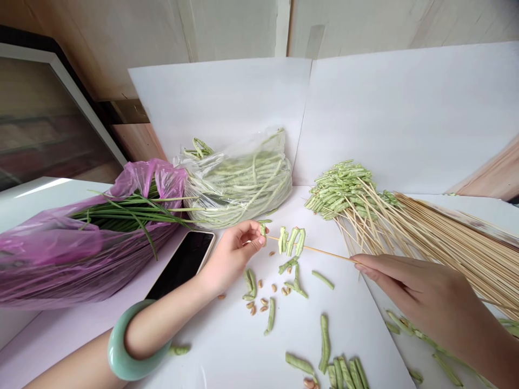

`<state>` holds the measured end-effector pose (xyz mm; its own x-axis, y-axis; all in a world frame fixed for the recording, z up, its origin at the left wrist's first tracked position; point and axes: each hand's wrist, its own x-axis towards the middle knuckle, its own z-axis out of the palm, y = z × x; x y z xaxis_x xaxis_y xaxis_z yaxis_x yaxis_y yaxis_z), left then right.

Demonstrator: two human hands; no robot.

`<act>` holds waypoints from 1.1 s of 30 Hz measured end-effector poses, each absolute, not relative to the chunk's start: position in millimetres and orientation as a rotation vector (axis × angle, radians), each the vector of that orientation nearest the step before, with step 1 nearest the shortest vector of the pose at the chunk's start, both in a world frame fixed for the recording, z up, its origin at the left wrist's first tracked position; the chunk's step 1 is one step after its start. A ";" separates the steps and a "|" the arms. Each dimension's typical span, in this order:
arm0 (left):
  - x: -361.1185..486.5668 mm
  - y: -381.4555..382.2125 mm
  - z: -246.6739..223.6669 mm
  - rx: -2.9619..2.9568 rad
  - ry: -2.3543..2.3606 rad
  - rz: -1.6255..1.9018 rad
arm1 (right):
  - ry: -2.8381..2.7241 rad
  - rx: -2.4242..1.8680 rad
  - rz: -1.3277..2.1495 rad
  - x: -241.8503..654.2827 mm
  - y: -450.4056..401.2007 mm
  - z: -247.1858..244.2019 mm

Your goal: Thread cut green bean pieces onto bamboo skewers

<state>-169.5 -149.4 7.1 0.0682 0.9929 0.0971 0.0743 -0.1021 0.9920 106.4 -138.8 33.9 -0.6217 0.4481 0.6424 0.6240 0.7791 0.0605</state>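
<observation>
My right hand [421,292] pinches one end of a thin wooden skewer [328,252], which points left over the white table. Several green bean pieces [291,241] are threaded side by side near the skewer's far end. My left hand [237,248] holds another short bean piece [263,231] between thumb and fingers, right at the skewer's tip; whether the tip has entered it I cannot tell. Below the hands lie loose bean pieces [325,343] and small tan beans [263,301].
Behind stands a clear bag of long beans [243,183]; a purple bag of green stalks [60,248] and a phone [180,265] are at left. Filled skewers [343,189] are piled at back right, beside many bare skewers [458,237]. White boards [405,113] stand upright behind.
</observation>
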 end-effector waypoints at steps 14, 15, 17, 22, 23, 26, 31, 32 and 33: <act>-163.3 -153.5 9.7 1.369 1.184 1.233 | -2.349 -0.803 -0.309 112.8 -136.8 24.7; -164.1 -153.2 10.5 1.358 1.196 1.243 | -2.336 -0.812 -0.346 112.9 -136.6 26.9; -165.8 -152.3 11.6 1.351 1.221 1.251 | -2.334 -0.827 -0.411 113.5 -136.4 30.9; -166.9 -150.9 11.3 1.301 1.209 1.285 | -2.360 -0.824 -0.454 115.5 -136.9 34.1; -166.7 -150.8 11.3 1.295 1.210 1.293 | -2.358 -0.831 -0.444 115.9 -137.1 33.7; -166.3 -150.9 11.6 1.298 1.219 1.296 | -2.357 -0.833 -0.433 117.1 -137.6 31.8; -166.8 -151.1 10.9 1.322 1.228 1.297 | -2.352 -0.817 -0.450 118.8 -138.6 30.2; -167.0 -151.0 10.5 1.325 1.227 1.299 | -2.354 -0.820 -0.432 118.9 -138.9 30.4; -167.3 -151.0 10.0 1.328 1.225 1.300 | -2.342 -0.850 -0.396 118.7 -139.1 30.7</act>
<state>-167.3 -151.0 10.0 -0.0364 0.9916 0.1243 0.0651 -0.1217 0.9904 118.7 -139.1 30.7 -0.6089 0.4763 0.6344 0.6583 0.7496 0.0691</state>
